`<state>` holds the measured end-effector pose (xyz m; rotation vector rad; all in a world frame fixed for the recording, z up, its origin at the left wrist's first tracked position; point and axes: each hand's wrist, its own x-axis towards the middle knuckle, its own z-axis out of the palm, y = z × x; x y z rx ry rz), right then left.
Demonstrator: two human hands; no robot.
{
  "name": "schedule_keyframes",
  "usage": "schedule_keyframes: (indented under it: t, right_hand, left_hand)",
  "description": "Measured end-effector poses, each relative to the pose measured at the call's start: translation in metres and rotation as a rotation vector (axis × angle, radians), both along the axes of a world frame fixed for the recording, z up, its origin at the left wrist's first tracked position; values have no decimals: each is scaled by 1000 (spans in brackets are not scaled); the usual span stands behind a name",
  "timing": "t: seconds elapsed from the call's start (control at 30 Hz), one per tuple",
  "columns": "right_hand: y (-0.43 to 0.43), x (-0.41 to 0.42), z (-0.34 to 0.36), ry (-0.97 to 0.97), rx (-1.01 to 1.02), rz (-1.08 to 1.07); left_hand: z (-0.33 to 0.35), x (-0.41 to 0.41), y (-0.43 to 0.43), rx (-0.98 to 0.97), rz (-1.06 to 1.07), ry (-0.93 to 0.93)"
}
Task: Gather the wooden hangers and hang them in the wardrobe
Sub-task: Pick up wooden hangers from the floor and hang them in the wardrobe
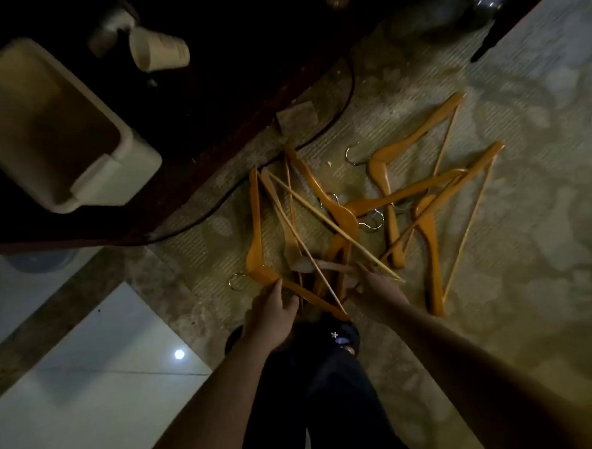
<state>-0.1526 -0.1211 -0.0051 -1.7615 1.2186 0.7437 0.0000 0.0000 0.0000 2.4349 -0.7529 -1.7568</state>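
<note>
Orange hangers (386, 199) in a tangle on carpet (529, 246), arms running 12 to 6 (mostly). Left hand (272, 315) pinching one hanger (260, 257); right hand (380, 288) among them, grip unclear.

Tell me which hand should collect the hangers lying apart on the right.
The right hand. It sits at the near pile's right edge, closest to the far hangers spread over the carpet. The left hand is on the leftmost hanger, across the pile.
</note>
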Motion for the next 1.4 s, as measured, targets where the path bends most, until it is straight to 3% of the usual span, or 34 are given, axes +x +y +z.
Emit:
schedule_keyframes:
  t: [0.17,0.33,0.7,0.9,1.07,1.2,1.4]
  right_hand:
    - [17,12,-75,29,39,77]
    - [23,25,-130,9,-102,218]
    - [31,47,-185,50,-172,339]
    - [31,45,-194,-10,-213,305]
    - [36,40,-175,-53,-155,228]
    - [37,35,-147,-62,-144,132]
    - [39,28,-95,-103,-29,93]
  left_hand:
    - [-77,-2,10,95,86,-39]
    - [-137,4,8,135,291,-57]
    - [-221,0,16,276,512,-188]
    - [-225,-6,2,224,715,-216]
    - [-217,3,5,50,1064,-233]
    - [-192,20,14,72,1245,-57]
    - [-135,41,25,-115,1368,193]
